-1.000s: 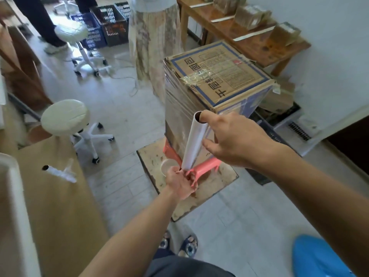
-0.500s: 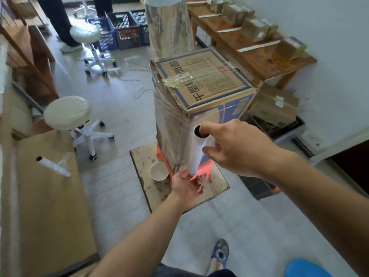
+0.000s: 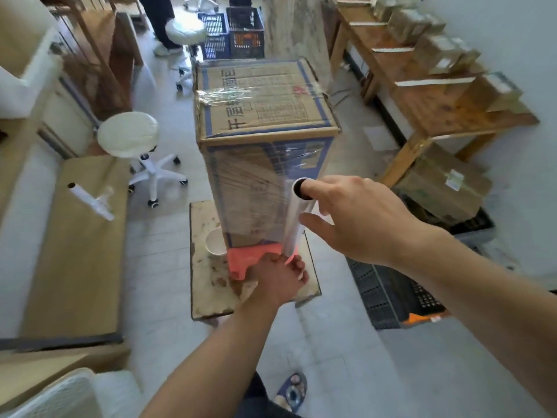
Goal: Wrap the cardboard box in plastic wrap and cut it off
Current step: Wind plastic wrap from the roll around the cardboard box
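A tall cardboard box [image 3: 259, 110] with blue print stands upright on a pink stool [image 3: 245, 260], which rests on a worn board [image 3: 208, 294]. Clear film covers its near face and left side, and a strip crosses its top. I hold a roll of plastic wrap [image 3: 294, 224] upright against the box's near right edge. My right hand [image 3: 355, 218] grips the roll's top end, with a finger in the core. Down at the stool, my left hand [image 3: 278, 279] is closed around the roll's bottom end. Film stretches from the roll onto the box.
A white cup [image 3: 214, 242] sits on the board beside the stool. A second wrap roll [image 3: 90, 200] lies on the cardboard-covered bench to the left. White swivel stool [image 3: 128, 134] stands behind it. A wooden table [image 3: 437, 98] with small boxes, cartons and black crates fills the right. A person's legs stand far back.
I have moved around the box, so its printed face is turned toward me. The roll has travelled along with both hands and more film lies over the near face.
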`<move>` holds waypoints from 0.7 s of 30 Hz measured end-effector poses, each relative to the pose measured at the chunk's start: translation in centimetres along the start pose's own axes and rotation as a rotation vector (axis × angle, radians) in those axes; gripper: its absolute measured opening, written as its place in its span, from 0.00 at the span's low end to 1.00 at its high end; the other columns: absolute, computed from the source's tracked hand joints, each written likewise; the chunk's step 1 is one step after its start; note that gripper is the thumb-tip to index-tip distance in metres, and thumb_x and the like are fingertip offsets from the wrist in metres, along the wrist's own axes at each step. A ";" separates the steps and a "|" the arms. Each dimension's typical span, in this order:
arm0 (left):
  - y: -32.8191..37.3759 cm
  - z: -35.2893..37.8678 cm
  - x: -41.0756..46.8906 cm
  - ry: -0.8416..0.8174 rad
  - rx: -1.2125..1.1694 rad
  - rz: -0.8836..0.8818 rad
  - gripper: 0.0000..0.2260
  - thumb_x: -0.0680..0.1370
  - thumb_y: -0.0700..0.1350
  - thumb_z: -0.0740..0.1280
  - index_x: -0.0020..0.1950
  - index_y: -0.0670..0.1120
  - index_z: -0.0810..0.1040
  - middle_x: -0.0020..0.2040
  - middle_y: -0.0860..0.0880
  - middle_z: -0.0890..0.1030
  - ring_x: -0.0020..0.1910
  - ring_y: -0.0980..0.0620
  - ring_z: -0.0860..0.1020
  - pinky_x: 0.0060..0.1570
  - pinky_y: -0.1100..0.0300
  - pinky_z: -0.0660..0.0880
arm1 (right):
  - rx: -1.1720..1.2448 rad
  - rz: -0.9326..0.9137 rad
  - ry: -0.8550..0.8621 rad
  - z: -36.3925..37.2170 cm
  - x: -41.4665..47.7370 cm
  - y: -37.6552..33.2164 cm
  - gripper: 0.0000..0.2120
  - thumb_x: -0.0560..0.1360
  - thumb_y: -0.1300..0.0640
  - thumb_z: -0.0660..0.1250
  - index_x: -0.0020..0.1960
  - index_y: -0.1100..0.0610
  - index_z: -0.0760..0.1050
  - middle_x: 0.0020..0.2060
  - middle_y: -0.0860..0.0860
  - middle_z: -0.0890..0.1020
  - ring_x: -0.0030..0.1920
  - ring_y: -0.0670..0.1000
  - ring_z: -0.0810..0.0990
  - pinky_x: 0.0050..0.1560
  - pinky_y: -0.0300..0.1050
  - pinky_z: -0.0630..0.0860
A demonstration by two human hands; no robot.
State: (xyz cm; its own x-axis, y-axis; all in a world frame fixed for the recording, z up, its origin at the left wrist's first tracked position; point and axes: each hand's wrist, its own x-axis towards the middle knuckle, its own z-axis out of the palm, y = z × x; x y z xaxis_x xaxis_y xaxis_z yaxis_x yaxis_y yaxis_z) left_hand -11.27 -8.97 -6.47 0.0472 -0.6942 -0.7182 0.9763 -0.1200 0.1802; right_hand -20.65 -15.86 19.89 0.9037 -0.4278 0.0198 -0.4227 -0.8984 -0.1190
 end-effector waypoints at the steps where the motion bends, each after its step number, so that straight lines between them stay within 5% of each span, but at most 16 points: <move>1: -0.5 0.7 0.1 0.010 -0.013 0.003 0.07 0.66 0.46 0.56 0.37 0.44 0.68 0.38 0.43 0.73 0.38 0.46 0.71 0.44 0.54 0.66 | 0.007 -0.009 0.010 -0.1 -0.2 0.7 0.12 0.80 0.41 0.60 0.60 0.44 0.68 0.45 0.48 0.79 0.44 0.55 0.80 0.38 0.48 0.76; 9: -3.3 4.8 2.9 0.078 -0.008 0.010 0.06 0.69 0.45 0.57 0.34 0.45 0.69 0.39 0.44 0.74 0.37 0.47 0.71 0.43 0.54 0.66 | 0.033 -0.009 0.003 0.0 -0.2 6.7 0.07 0.81 0.40 0.57 0.49 0.43 0.63 0.44 0.46 0.79 0.41 0.51 0.80 0.37 0.48 0.78; 12: -3.9 6.1 4.7 0.091 -0.014 0.016 0.04 0.69 0.45 0.57 0.36 0.46 0.67 0.38 0.45 0.74 0.36 0.48 0.71 0.42 0.55 0.67 | 0.052 -0.018 -0.011 0.3 1.0 9.1 0.08 0.82 0.41 0.52 0.46 0.42 0.59 0.40 0.44 0.76 0.38 0.49 0.77 0.33 0.43 0.71; 17: -4.2 7.6 7.7 0.132 -0.034 0.031 0.05 0.70 0.45 0.56 0.39 0.45 0.69 0.37 0.45 0.74 0.36 0.48 0.70 0.41 0.56 0.67 | 0.047 -0.054 -0.018 1.2 3.9 12.6 0.13 0.82 0.39 0.50 0.49 0.44 0.67 0.38 0.44 0.73 0.36 0.47 0.75 0.33 0.44 0.74; 21: -4.0 8.7 10.0 0.179 -0.051 0.048 0.06 0.71 0.45 0.56 0.42 0.45 0.69 0.38 0.45 0.75 0.34 0.48 0.71 0.39 0.56 0.68 | 0.067 -0.094 -0.048 1.3 5.9 14.9 0.11 0.82 0.40 0.50 0.49 0.44 0.65 0.41 0.45 0.74 0.37 0.50 0.75 0.32 0.44 0.67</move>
State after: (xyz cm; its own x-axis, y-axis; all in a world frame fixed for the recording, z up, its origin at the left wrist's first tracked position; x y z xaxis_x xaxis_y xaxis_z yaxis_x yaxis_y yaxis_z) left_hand -16.50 -21.55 -8.51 0.1268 -0.5603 -0.8185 0.9812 -0.0499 0.1862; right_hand -21.56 -31.68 16.93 0.9421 -0.3350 -0.0133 -0.3315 -0.9251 -0.1854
